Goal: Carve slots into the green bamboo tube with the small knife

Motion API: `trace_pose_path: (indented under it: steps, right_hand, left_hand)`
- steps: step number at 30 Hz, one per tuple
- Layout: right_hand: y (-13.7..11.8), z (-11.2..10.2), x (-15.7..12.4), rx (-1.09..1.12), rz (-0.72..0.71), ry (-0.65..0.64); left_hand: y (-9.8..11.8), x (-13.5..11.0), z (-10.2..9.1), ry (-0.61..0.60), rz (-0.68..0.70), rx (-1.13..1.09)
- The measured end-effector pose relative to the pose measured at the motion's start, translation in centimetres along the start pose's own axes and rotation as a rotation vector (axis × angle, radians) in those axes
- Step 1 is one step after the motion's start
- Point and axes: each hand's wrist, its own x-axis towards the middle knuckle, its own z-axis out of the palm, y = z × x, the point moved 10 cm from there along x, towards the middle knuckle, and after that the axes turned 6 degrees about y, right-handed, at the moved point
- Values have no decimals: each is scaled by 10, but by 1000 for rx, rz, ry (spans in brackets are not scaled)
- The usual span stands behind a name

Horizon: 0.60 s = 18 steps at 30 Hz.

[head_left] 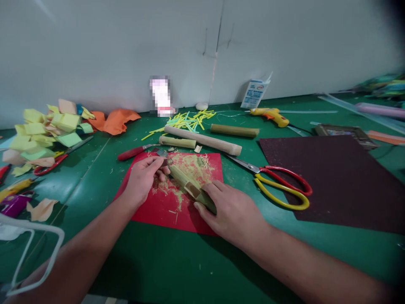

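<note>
A bamboo tube [180, 177] with a rectangular notch cut in its side lies at a slant over a red sheet [202, 219]. My right hand [232, 211] is wrapped round its near end. At the far end, my left hand [144, 175] pinches a small dark brown piece, perhaps folded sandpaper [167, 162], against or close beside the tube. Pale shavings and dust [190, 162] cover much of the red sheet. Just beyond it lie a red-handled tool [134, 153], a short bamboo piece [177, 142] and a long pale stick [202, 139].
Scissors [283, 188] with red and yellow handles rest right of the sheet, partly on a dark brown sheet [341, 181]. Behind stand a yellow glue gun [270, 115], a bamboo length [234, 130] and yellow strips [186, 121]. Folded papers [47, 131] are heaped at left.
</note>
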Motion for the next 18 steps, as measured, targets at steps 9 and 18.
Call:
trace_pose_path:
  steps: [9, 18]
  right_hand:
    - [0, -2, -1, -1, 1, 8]
    - [-1, 1, -2, 14, -2, -11]
  left_hand:
    - [12, -1, -2, 26, 177, 373]
    - [48, -15, 13, -1, 583, 661]
